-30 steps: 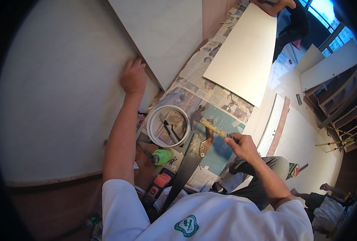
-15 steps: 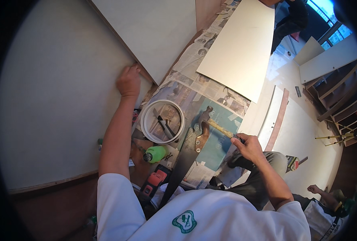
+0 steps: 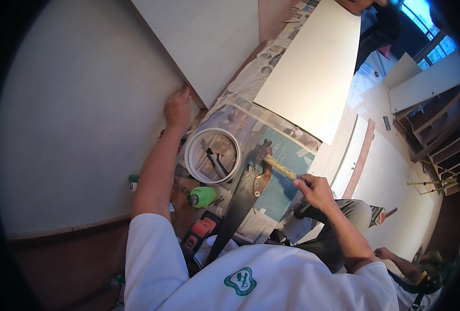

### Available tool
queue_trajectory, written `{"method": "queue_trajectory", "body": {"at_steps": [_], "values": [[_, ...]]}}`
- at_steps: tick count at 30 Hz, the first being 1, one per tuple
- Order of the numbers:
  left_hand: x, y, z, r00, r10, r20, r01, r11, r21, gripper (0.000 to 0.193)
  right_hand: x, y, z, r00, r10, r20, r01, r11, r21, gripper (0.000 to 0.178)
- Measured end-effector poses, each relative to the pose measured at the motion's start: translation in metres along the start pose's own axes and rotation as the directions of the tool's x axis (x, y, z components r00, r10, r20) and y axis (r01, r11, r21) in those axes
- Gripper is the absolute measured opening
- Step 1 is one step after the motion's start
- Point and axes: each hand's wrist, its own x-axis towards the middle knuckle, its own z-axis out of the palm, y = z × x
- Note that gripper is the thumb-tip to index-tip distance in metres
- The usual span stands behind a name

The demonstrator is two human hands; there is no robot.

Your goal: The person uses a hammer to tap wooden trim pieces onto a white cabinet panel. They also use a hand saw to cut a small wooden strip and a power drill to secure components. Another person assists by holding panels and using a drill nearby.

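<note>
My right hand [image 3: 319,193] is closed round the handle of a hammer [image 3: 282,167], whose dark head points away to the left. Under the hammer head lies a handsaw [image 3: 235,215], its wooden handle on the papers and its dark blade running back toward my shirt. Up to the left, my left hand [image 3: 177,108] has its fingers drawn together at the lower edge of a white panel [image 3: 204,46]. Whatever those fingers may pinch is too small to make out. Between my arms stands a white round tub [image 3: 189,165] with a black-handled cutter [image 3: 217,163] in it.
Newspaper [image 3: 235,110] covers the work surface. Beside the tub are a green bottle [image 3: 201,197] and a red-and-black tool [image 3: 200,233]. A long white board [image 3: 313,67] lies beyond. Another person's arm [image 3: 403,265] shows at lower right; someone else is at the far top. Brown shelving [image 3: 437,122] stands right.
The view has shifted slightly. My left hand stays at the panel edge and my right hand keeps the hammer, now a little lower. The other person's arm at lower right has moved left.
</note>
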Motion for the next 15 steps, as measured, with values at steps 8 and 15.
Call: {"method": "queue_trajectory", "body": {"at_steps": [8, 15], "values": [[-0.007, 0.022, -0.012, 0.991, -0.132, -0.006, 0.130, 0.981, -0.141, 0.032, 0.021, -0.056, 0.008, 0.994, -0.081, 0.067, 0.082, 0.997, -0.015, 0.045], [0.023, 0.012, -0.047, 0.973, 0.071, 0.221, -0.069, 0.997, -0.018, 0.031, 0.059, -0.091, 0.026, 0.978, -0.190, 0.081, 0.195, 0.979, -0.052, 0.044]]}}
